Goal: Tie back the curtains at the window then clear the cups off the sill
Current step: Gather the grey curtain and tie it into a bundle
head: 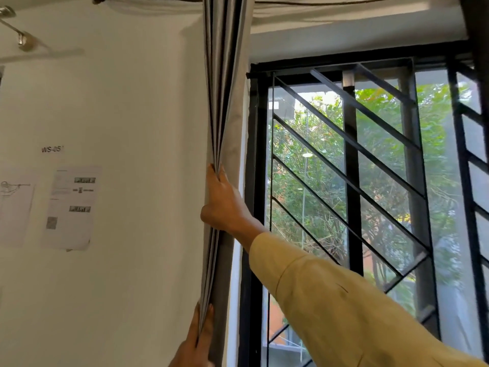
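Note:
A grey curtain (225, 83) hangs gathered into a narrow bundle at the left edge of the window (344, 181). My right hand (225, 202), in a yellow sleeve, grips the bundle at mid height with its fingers wrapped round the folds. Lower down, my left hand (195, 343) holds the curtain's lower part, fingers pointing up along the cloth on either side of a fold. No tie-back, sill or cups are in view.
The window has a black frame and slanted black bars (352, 144), with trees outside. A white wall (132, 128) to the left carries printed sheets (70, 207) and a "WS-05" label (51, 149). A dark curtain edge (476, 27) hangs at the top right.

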